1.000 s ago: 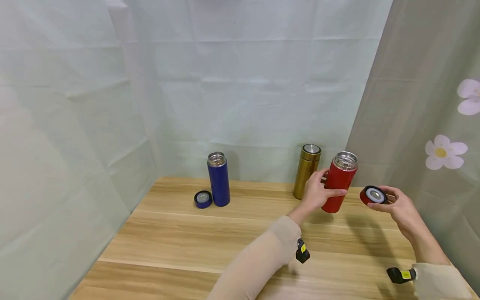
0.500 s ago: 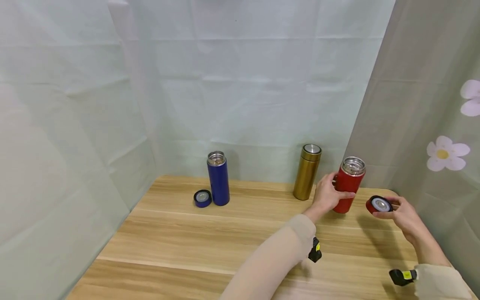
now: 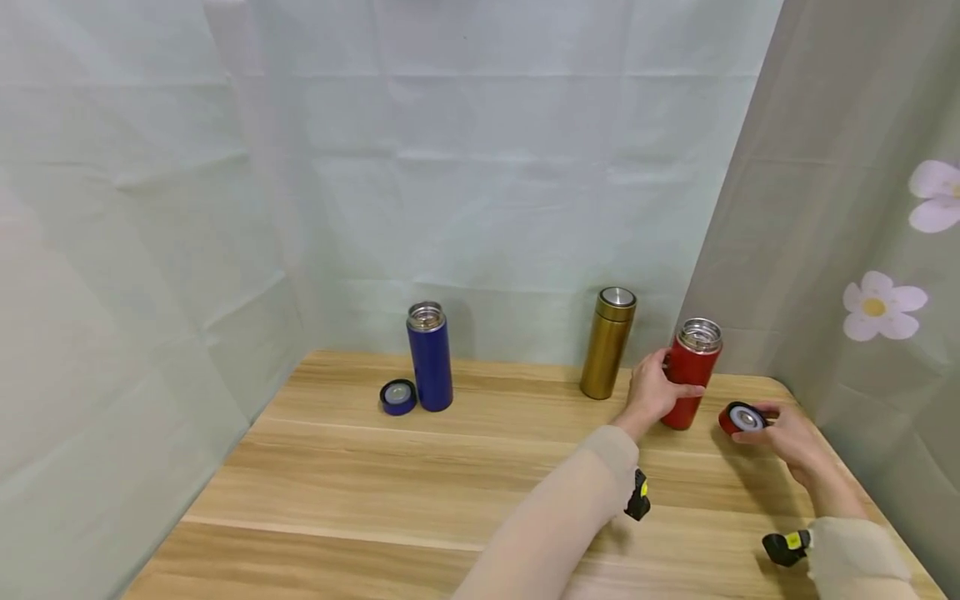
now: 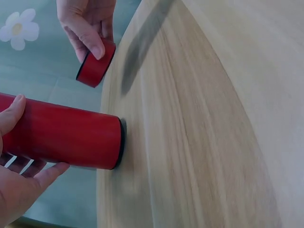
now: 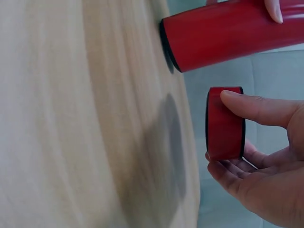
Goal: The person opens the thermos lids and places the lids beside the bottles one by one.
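Note:
My left hand point(image 3: 651, 390) grips a red thermos bottle point(image 3: 692, 367) around its side, thumb across the front. The bottle has no lid on and its steel mouth faces up. Its black-rimmed base point(image 4: 121, 142) is at or just over the table; contact is hard to tell. To its right, my right hand point(image 3: 791, 437) pinches the red lid point(image 5: 225, 124) between thumb and fingers. In the head view the lid's pale inner side faces up. The right wrist view has the lid apart from the bottle, its shadow falling on the wood.
Left of the red bottle stands a gold thermos point(image 3: 607, 346) with its top on. Farther left, a blue thermos point(image 3: 431, 358) stands uncapped beside its blue lid point(image 3: 398, 397). Pale cloth point(image 3: 495, 183) hangs behind the wooden table point(image 3: 420, 492).
The red bottle has moved right and down toward the table, becoming more upright. My right hand has lowered the red lid closer to the tabletop.

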`<state>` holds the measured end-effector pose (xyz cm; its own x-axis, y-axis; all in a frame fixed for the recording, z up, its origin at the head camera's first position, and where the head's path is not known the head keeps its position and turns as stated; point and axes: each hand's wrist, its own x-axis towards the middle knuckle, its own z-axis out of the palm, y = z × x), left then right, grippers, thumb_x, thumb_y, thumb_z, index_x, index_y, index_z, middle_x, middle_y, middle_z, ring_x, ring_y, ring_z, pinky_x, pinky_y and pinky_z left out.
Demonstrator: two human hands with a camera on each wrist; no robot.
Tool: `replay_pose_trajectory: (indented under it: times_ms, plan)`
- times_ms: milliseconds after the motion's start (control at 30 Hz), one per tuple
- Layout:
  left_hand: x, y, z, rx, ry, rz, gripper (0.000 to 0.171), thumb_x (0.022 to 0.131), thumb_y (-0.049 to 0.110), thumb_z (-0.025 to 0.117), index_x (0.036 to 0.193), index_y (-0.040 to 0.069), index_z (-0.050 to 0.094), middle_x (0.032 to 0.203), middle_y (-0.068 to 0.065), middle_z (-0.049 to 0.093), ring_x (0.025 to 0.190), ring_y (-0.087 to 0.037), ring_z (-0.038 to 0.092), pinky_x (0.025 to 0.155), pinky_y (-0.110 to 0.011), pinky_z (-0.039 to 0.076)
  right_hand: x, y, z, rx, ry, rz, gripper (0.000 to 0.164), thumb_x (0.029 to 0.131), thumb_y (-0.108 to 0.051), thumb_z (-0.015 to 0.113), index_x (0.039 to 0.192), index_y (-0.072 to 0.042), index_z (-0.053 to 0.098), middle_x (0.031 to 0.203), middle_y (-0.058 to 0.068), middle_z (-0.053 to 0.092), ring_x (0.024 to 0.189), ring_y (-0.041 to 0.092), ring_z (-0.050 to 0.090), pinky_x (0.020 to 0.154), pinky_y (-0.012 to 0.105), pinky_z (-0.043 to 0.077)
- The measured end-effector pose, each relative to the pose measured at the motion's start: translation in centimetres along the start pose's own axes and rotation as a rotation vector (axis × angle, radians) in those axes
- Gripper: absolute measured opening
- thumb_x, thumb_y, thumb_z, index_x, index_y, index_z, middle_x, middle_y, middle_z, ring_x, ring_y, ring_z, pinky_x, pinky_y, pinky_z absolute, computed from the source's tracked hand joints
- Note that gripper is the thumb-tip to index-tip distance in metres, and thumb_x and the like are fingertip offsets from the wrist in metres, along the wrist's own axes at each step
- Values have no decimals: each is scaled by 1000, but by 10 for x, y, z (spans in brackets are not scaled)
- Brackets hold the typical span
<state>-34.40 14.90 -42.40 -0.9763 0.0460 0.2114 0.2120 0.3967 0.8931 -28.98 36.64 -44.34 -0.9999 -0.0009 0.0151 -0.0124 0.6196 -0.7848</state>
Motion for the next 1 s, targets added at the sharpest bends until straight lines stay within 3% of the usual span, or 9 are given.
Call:
replay_pose_trajectory:
  times_ms: [233,400,833,1000]
  plan:
    - [-2,3,5,-3,-16,2,70,71,24,99,133,17,68,120,7,72,110,-5,64,96,-21,50,5,2,6,-29,-46,28,66,83,0,79,128,29,41,116,37,56,90,13,54,73,17,45]
    - [-5,4,7,44,-49,9,71,75,29,97,138,20,65,126,8,69,116,-5,62,99,-22,48,6,6,7,-42,-76,43,65,84,-1,79,127,28,40,115,37,56,92,17,55,74,17,44]
    - [-6,4,9,63,-131,34,67,84,31,90,143,19,60,128,6,65,119,-8,60,103,-25,47,10,12,14,-52,-69,44,66,81,2,80,126,28,39,115,40,52,103,42,55,76,22,42]
    - [-6,4,8,72,-136,51,68,84,31,89,144,17,59,130,5,65,120,-9,60,104,-25,47,13,12,15,-55,-64,32,59,82,3,80,121,27,44,112,38,57,96,35,58,72,19,45]
